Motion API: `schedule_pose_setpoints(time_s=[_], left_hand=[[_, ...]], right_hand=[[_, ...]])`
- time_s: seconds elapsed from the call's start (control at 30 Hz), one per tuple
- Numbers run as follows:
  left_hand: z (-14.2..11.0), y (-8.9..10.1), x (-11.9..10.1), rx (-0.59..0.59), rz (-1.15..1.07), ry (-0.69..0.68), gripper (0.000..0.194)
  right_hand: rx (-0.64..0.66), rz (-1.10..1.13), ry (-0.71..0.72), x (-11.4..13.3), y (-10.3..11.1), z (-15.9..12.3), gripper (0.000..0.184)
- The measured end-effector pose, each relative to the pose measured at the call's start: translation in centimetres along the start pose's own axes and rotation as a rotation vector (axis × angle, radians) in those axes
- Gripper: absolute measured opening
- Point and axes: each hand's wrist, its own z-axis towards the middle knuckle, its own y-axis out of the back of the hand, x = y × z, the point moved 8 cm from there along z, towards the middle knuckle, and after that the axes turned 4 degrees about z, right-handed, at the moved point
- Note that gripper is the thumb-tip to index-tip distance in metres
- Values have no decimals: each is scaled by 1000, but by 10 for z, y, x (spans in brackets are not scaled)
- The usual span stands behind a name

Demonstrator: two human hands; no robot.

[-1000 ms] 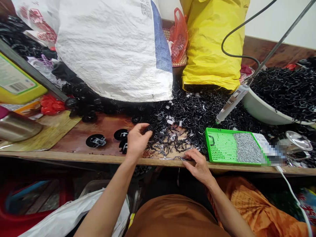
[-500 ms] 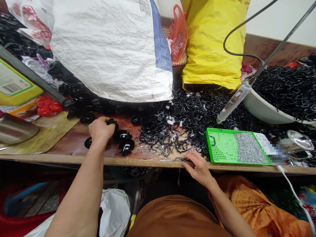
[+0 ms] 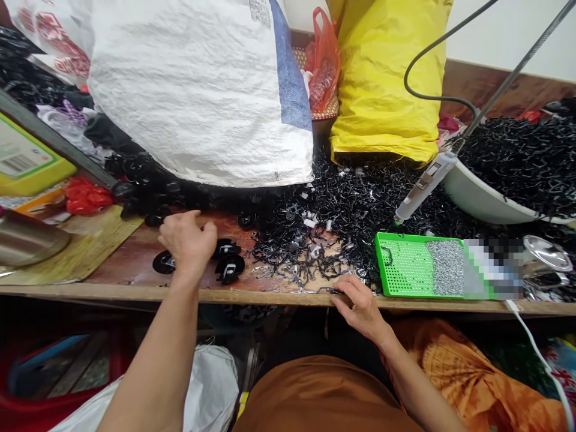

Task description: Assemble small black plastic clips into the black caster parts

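**Dark hooked piece (image 3: 326, 290) at nine o'clock from my right hand (image 3: 360, 305)**

Watching through the head view, I have the hooked piece at the worktop's front lip, its long axis running roughly nine to three along the edge. My right hand is the nearer: thumb and forefinger are almost together about the piece's right end, a light pinch as I judge it.

My left hand (image 3: 188, 243) is well apart, toward nine o'clock, palm down above the boards, thumb parted from the fingers. Its underside is hidden, so I cannot tell whether it has hold of anything. One black disc (image 3: 229, 270) with a metal clip lies at its four o'clock; another disc (image 3: 164, 262) shows at eight, partly covered.

The reddish-brown worktop (image 3: 128, 258) is bare around the discs. A heap of small black parts (image 3: 373, 198) spreads at the right hand's twelve; the green perforated tray (image 3: 400, 273) sits at two. A white sack (image 3: 202, 90) stands at the left hand's twelve.
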Motion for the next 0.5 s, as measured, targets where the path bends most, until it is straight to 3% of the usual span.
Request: schedule_pose_setpoints(time_s=[0.1,0.23,0.33,0.5], left_hand=[[-18,-2,-36,6,-91,-189,32],[-36,-29,-76,142,-155,-350,30],[-35,-49,-88,193,-133,-333,39],[-26,-74,-89,288,-156,-268,46]], right_hand=[[5,-10,-5,-1,-1,0,19],[-1,-6,-1,-1,-1,-1,18],[-5,-2,5,0,0,-1,18],[-1,1,18,0,0,-1,19]])
